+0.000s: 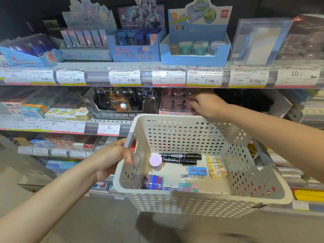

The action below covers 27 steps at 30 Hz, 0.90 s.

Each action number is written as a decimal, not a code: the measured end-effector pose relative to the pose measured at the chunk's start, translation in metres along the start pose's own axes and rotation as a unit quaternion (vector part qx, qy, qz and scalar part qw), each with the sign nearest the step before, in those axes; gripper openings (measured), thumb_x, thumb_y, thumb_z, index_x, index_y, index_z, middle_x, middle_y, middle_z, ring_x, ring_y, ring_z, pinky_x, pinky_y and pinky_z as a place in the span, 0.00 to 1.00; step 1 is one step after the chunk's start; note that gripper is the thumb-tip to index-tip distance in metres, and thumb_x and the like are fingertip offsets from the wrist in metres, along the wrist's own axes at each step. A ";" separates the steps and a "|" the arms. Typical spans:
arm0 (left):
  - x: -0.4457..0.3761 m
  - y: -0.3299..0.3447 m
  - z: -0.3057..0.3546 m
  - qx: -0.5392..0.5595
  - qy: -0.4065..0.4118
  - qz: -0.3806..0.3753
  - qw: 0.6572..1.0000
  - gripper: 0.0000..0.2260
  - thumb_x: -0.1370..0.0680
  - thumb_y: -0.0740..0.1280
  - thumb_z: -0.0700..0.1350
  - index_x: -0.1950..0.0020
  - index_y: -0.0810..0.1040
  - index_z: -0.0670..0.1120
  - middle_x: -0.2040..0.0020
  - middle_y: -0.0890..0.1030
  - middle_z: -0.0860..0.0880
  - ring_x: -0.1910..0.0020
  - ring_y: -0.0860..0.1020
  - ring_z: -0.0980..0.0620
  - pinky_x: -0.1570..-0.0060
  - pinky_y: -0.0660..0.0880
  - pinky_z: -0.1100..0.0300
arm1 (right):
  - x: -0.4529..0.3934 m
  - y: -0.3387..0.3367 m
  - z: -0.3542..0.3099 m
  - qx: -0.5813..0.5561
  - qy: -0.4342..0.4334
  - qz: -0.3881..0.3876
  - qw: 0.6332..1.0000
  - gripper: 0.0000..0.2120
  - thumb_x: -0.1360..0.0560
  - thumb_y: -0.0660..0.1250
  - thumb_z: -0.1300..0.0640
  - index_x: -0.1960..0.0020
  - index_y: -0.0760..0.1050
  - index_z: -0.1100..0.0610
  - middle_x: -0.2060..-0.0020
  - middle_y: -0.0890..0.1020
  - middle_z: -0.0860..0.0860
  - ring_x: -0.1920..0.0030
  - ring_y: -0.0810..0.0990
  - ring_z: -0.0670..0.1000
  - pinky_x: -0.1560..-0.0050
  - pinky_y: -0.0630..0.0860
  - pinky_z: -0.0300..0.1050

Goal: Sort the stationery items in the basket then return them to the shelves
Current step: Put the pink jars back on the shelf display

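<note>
Pink pots point(177, 100) stand packed in a display tray point(175, 112) on the middle shelf, and our right hand point(206, 104) reaches in at their right end, fingers curled round one pot point(189, 100) of the same kind. Our left hand point(112, 160) grips the white basket point(201, 199) by its handle at nine o'clock, thumb hooked inside the wall.

To seat the pot well, we judge it best to lower it upright into the gap at the tray's three o'clock end, let its base settle, and only then loosen the fingers, so the neighbours do not topple.

Room is tight: the price rail point(175, 77) of the shelf above hangs just over our knuckles at twelve o'clock, and the basket's far rim sits just below the wrist at six o'clock, so we should draw the hand straight back toward us.

Waiting on the basket floor are a lilac-lidded pot point(155, 161) near nine o'clock, two black markers point(180, 157) at the centre, blue sharpeners point(197, 171), yellow boxes point(216, 166) toward three o'clock, and small packets point(154, 181) along the near wall.
</note>
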State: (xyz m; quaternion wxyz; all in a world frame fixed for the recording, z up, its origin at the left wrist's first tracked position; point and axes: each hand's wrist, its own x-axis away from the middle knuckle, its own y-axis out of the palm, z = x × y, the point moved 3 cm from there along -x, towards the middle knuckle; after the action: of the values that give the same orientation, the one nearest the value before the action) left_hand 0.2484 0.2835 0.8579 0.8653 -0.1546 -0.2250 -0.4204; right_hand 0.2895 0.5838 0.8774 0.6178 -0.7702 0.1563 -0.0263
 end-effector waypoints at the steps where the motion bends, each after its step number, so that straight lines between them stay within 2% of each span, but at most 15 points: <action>1: 0.000 0.000 0.000 0.000 0.000 0.001 1.000 0.27 0.45 0.61 0.33 0.48 0.80 0.46 0.58 0.80 0.37 0.62 0.79 0.40 0.58 0.77 0.51 | 0.002 0.000 -0.003 -0.012 -0.004 0.019 1.000 0.13 0.22 0.57 0.56 0.40 0.73 0.57 0.43 0.78 0.57 0.44 0.75 0.59 0.44 0.74 0.50; 3: 0.001 0.000 0.001 0.002 0.002 0.003 1.000 0.27 0.45 0.61 0.33 0.48 0.80 0.46 0.58 0.80 0.36 0.62 0.78 0.40 0.58 0.77 0.51 | 0.009 0.000 -0.011 -0.019 -0.014 0.064 0.998 0.14 0.22 0.57 0.53 0.40 0.72 0.58 0.47 0.79 0.57 0.46 0.76 0.59 0.45 0.74 0.52; 5: 0.001 0.001 0.001 0.003 0.001 0.005 1.000 0.27 0.45 0.61 0.33 0.48 0.80 0.47 0.58 0.80 0.36 0.63 0.78 0.41 0.58 0.76 0.51 | 0.024 0.001 -0.025 -0.012 -0.035 0.109 0.993 0.13 0.23 0.58 0.52 0.41 0.72 0.57 0.51 0.77 0.52 0.49 0.74 0.53 0.45 0.71 0.49; 8: 0.000 0.002 0.000 0.008 0.000 0.010 1.000 0.27 0.45 0.61 0.33 0.49 0.80 0.48 0.59 0.80 0.37 0.62 0.78 0.40 0.55 0.76 0.49 | 0.054 0.002 -0.051 0.014 -0.078 0.148 0.986 0.05 0.25 0.60 0.53 0.52 0.70 0.55 0.57 0.69 0.47 0.54 0.67 0.49 0.52 0.60 0.45; 10: 0.000 0.002 -0.001 0.009 0.000 0.012 1.000 0.26 0.45 0.61 0.32 0.51 0.81 0.49 0.59 0.81 0.37 0.61 0.78 0.40 0.54 0.76 0.48 | 0.069 0.006 -0.068 0.019 -0.114 0.107 0.987 0.05 0.26 0.61 0.53 0.58 0.67 0.52 0.60 0.69 0.46 0.57 0.67 0.48 0.54 0.61 0.44; 13: 0.000 0.004 -0.001 0.012 0.001 0.013 1.000 0.26 0.45 0.61 0.32 0.53 0.81 0.50 0.60 0.81 0.37 0.60 0.78 0.39 0.53 0.76 0.47 | 0.075 0.029 -0.089 0.026 -0.158 -0.048 0.986 0.05 0.28 0.63 0.52 0.61 0.68 0.51 0.62 0.72 0.46 0.60 0.70 0.49 0.52 0.70 0.46; 14: 0.000 0.005 -0.001 0.011 0.002 0.011 1.000 0.26 0.45 0.61 0.32 0.52 0.81 0.50 0.60 0.81 0.37 0.61 0.78 0.40 0.54 0.76 0.48 | 0.076 0.041 -0.095 0.032 -0.165 -0.096 0.981 0.06 0.29 0.65 0.51 0.58 0.72 0.52 0.59 0.75 0.48 0.58 0.73 0.51 0.52 0.73 0.46; 15: 0.001 0.006 -0.001 0.009 0.003 0.009 1.000 0.26 0.45 0.61 0.32 0.51 0.81 0.50 0.60 0.81 0.38 0.61 0.79 0.40 0.55 0.77 0.48 | 0.077 0.053 -0.100 0.037 -0.166 -0.136 0.976 0.11 0.29 0.67 0.49 0.51 0.74 0.54 0.54 0.77 0.50 0.53 0.75 0.52 0.52 0.74 0.47; 17: 0.001 0.007 0.000 0.008 0.005 0.006 1.000 0.27 0.45 0.61 0.32 0.51 0.81 0.50 0.61 0.81 0.38 0.63 0.79 0.41 0.56 0.77 0.50 | 0.074 0.077 -0.105 0.043 -0.165 -0.187 0.967 0.23 0.29 0.68 0.47 0.38 0.71 0.55 0.45 0.75 0.52 0.46 0.75 0.55 0.52 0.75 0.49; 19: 0.002 0.008 0.001 0.010 0.007 0.006 1.000 0.27 0.45 0.61 0.32 0.50 0.81 0.49 0.60 0.81 0.37 0.62 0.78 0.40 0.56 0.76 0.50 | 0.069 0.094 -0.111 0.047 -0.177 -0.194 0.964 0.28 0.28 0.69 0.49 0.32 0.65 0.53 0.43 0.73 0.54 0.45 0.75 0.56 0.55 0.75 0.49; 23: 0.004 0.009 0.001 0.010 0.010 -0.002 1.000 0.28 0.45 0.61 0.32 0.49 0.81 0.49 0.59 0.82 0.37 0.62 0.79 0.40 0.57 0.77 0.50 | 0.062 0.110 -0.121 0.086 -0.195 -0.192 0.958 0.29 0.26 0.67 0.53 0.28 0.61 0.52 0.41 0.71 0.56 0.46 0.75 0.59 0.62 0.70 0.46; 25: 0.005 0.009 0.002 0.011 0.012 -0.008 1.000 0.29 0.45 0.61 0.32 0.47 0.80 0.48 0.60 0.82 0.38 0.64 0.79 0.41 0.60 0.77 0.51 | 0.061 0.113 -0.123 0.098 -0.191 -0.186 0.959 0.27 0.25 0.66 0.53 0.28 0.61 0.53 0.42 0.72 0.56 0.47 0.76 0.59 0.64 0.66 0.45; 27: 0.006 0.009 0.002 0.011 0.013 -0.010 1.000 0.29 0.45 0.61 0.32 0.47 0.80 0.48 0.61 0.82 0.39 0.65 0.79 0.42 0.61 0.78 0.52 | 0.061 0.115 -0.123 0.092 -0.182 -0.181 0.962 0.23 0.25 0.65 0.54 0.32 0.65 0.55 0.45 0.74 0.56 0.50 0.77 0.59 0.64 0.67 0.45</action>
State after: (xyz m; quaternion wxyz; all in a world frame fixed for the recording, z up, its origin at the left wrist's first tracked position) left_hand 0.2585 0.2858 0.8620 0.8656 -0.1377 -0.2196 -0.4285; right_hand 0.2950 0.4293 0.7865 0.6893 -0.7170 -0.1033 -0.0115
